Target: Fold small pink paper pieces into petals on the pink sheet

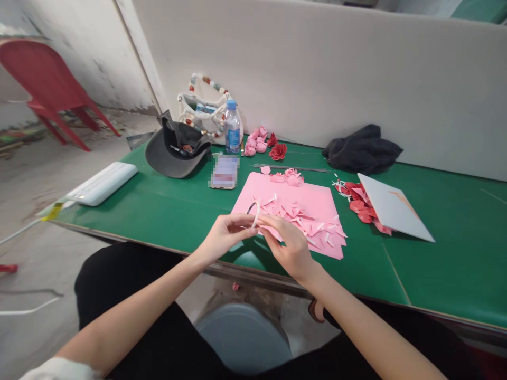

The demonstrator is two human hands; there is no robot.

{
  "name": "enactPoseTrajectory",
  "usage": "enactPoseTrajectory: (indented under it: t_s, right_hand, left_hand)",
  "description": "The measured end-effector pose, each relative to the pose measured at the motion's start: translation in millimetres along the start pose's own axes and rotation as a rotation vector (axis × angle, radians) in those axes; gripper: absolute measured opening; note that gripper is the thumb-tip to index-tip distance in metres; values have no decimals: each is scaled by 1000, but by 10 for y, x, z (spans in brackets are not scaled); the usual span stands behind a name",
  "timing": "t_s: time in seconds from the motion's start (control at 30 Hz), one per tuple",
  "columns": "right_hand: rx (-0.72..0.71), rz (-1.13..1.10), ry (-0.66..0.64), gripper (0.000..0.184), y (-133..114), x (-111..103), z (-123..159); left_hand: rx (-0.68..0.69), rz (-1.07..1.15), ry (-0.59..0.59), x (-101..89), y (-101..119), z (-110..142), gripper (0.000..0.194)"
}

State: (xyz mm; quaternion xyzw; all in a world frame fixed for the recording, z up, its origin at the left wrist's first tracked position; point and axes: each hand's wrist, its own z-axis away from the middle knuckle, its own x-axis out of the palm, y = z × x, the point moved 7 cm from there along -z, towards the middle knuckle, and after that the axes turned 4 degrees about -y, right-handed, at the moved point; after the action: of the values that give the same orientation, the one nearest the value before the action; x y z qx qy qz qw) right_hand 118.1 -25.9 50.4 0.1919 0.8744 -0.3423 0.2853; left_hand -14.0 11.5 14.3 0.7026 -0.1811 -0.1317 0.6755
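Note:
Over the table's front edge, my left hand (225, 235) pinches a narrow white roll of tape (258, 209) that stands upright between thumb and fingers. My right hand (291, 247) meets it from the other side, its fingertips closed together at the roll's edge; whether they grip the tape's end is too small to see. Just beyond both hands lie pink paper sheets (317, 196), strewn with cut pink pieces (295, 211) that carry white strips. A few folded pink pieces (292, 177) rest at the sheets' far edge.
On the green table (178, 203) stand a dark cap (174, 153), a phone (224, 172), a bottle (232, 129) and a beaded bag (202, 108). Paper flowers (278, 152), thin wires (293, 168), black cloth (362, 149), red paper pieces (359, 206) and a white board (394, 206) lie around.

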Motion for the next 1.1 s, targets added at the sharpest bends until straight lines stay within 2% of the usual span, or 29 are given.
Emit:
enactPoseTrajectory:
  t_s: [0.2,0.33,0.43,0.7,0.93,1.03,1.1]
  right_hand:
    - [-30,-24,14,45,-31,1,-21]
    - [-85,34,76,40,-67,-37,-31]
    - [-61,26,122,36,-61,-76,-49]
    - [41,59,96,27,-21,-49,-51]
    - [-31,143,51,20,-76,37,-57]
    - [-92,167,32,20,-144,54,-35]
    - [-162,157,25,22,-217,41,1]
  left_hand:
    - [-18,0,7,-4,11,11,29]
    - [5,3,-14,-5,19,5,28]
    - [20,-55,-10,-13,13,4,24]
    - [117,-317,-24,24,103,24,21]
    - [180,-358,20,38,177,47,17]
    - [177,-378,59,-58,172,12,16]
    - [177,-385,142,-232,195,-29,19]
